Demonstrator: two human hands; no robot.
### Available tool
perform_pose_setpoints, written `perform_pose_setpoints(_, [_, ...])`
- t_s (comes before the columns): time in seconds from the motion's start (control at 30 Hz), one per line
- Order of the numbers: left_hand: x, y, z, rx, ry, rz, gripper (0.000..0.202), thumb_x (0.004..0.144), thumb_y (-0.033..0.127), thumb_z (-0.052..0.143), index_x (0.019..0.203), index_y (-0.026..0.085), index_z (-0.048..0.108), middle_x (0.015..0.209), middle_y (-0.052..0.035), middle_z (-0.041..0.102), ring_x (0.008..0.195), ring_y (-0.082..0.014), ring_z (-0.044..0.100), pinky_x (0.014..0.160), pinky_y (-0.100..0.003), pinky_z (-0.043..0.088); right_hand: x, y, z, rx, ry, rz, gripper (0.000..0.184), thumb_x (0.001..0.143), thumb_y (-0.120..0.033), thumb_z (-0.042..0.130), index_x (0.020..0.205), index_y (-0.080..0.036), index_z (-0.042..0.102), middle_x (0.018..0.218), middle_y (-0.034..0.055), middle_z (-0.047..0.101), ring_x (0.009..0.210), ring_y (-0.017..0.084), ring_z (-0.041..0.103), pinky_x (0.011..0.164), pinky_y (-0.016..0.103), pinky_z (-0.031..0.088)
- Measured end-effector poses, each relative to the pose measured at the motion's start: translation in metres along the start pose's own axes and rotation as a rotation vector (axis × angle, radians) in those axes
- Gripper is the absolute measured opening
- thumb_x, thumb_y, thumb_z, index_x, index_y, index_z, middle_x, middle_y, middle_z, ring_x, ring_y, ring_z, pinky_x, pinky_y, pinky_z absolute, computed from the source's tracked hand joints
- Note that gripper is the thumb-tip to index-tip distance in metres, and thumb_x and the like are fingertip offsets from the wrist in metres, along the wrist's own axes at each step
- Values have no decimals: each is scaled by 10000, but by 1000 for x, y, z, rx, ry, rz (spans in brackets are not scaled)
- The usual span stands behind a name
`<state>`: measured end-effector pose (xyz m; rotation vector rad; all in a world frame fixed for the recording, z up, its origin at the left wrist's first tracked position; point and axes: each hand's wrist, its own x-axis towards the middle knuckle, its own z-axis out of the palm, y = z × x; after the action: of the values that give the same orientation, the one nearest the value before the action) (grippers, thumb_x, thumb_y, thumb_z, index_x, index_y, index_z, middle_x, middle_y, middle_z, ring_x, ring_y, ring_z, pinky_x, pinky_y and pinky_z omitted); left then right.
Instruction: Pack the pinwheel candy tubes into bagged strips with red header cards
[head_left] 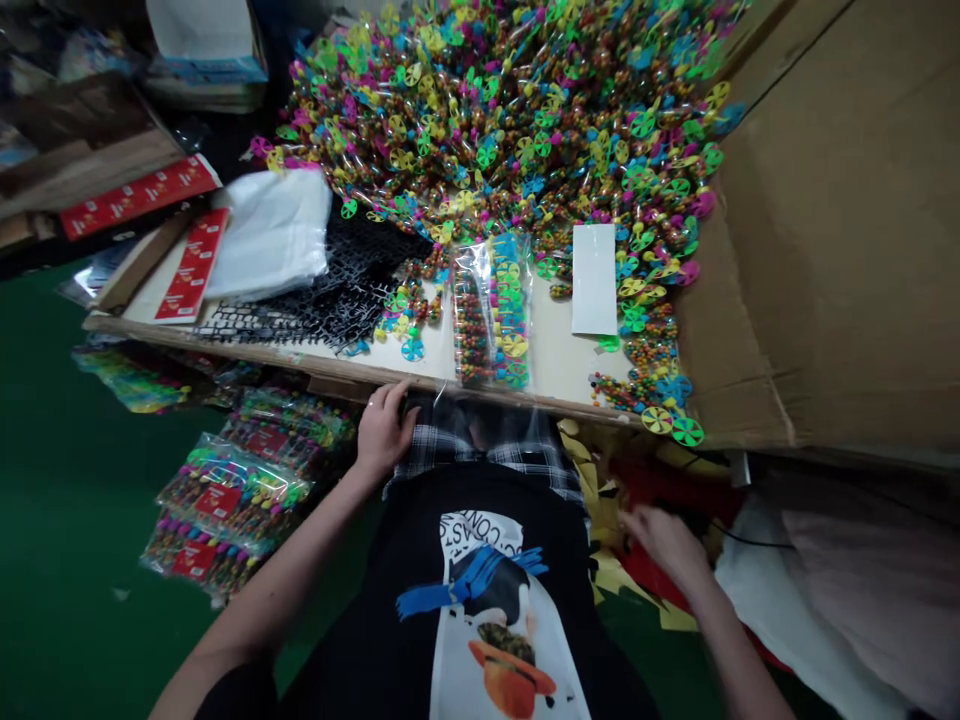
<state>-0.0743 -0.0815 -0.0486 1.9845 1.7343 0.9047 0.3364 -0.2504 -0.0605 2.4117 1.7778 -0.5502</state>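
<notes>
The step in hand looks like bagging: one clear bag [491, 315], already filled, lies flat at the near edge of the tabletop [556, 370]. Take that bag as the centre of a clock, twelve being away from the person. It holds a packed row of small toys — bead-filled tubes [472, 345] on the nine o'clock side, coloured fan wheels [511, 300] on the three o'clock side. Loose clear film hangs over the edge at six; whether that end is sealed I cannot tell.

The left hand [381, 432] rests at eight o'clock on the tabletop's edge, its grip spread, thumb apart from the fingers, with nothing in it. The right hand [664, 540] is low, between four and five, near yellow sheets [611, 572]; it is blurred, so I cannot tell whether its grip pinches anything.

The filled packs [232, 485] down at eight o'clock carry red labels; none shows on the central bag. Any next move on it would probably call for a hold on the loose end, keeping the row level.

A large heap of loose toys [495, 120] spreads at twelve, a white card [594, 280] lies between two and three — and a stack of whitish plastic [277, 235] sits towards ten.
</notes>
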Motion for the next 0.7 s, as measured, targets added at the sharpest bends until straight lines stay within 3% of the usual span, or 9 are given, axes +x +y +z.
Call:
perform_pose_setpoints(0.07, [11,-4,5,171,19,226,410,809,323,580,1196,188,582,1165,-147,621,1048,-266,579,883,-381,429,32,-49,-24,60,224,-272,246,870,-320,460,742,-236,652,672,59,633,616,199,613,575,305,464])
perform_pose_setpoints(0.17, [24,-6,14,295,23,465,396,844,323,567,1225,216,576,1187,-128,629,1076,-248,585,900,-361,397,84,-110,-55,51,502,-694,316,903,-161,403,1062,-257,659,1016,90,651,948,200,608,832,330,476])
perform_pose_setpoints(0.23, [30,-6,18,312,39,564,365,862,316,553,1215,230,585,1164,-110,649,1071,-227,594,907,-343,382,111,-132,-67,-18,558,-910,384,899,-99,404,1129,-300,636,1108,71,625,1044,188,569,860,322,463])
perform_pose_setpoints(0.33, [33,-9,22,299,69,656,319,862,291,563,1175,254,612,1147,-87,668,1074,-206,599,915,-328,372,134,-143,-76,-114,541,-1122,365,904,-101,440,1145,-300,628,1171,63,612,1103,185,539,872,320,454])
perform_pose_setpoints(0.5, [35,-13,26,228,-14,676,204,855,230,562,996,315,683,1137,-45,683,1073,-187,603,908,-337,388,147,-141,-82,-132,436,-1289,233,921,-163,464,1009,-222,672,1183,75,644,1118,194,559,884,337,461])
perform_pose_setpoints(0.7, [36,-11,19,151,-87,618,211,882,221,481,845,257,686,1096,-65,703,1075,-204,605,878,-367,427,143,-139,-80,106,335,-1191,271,959,-238,393,1051,-233,648,1158,58,669,1175,185,559,906,368,484])
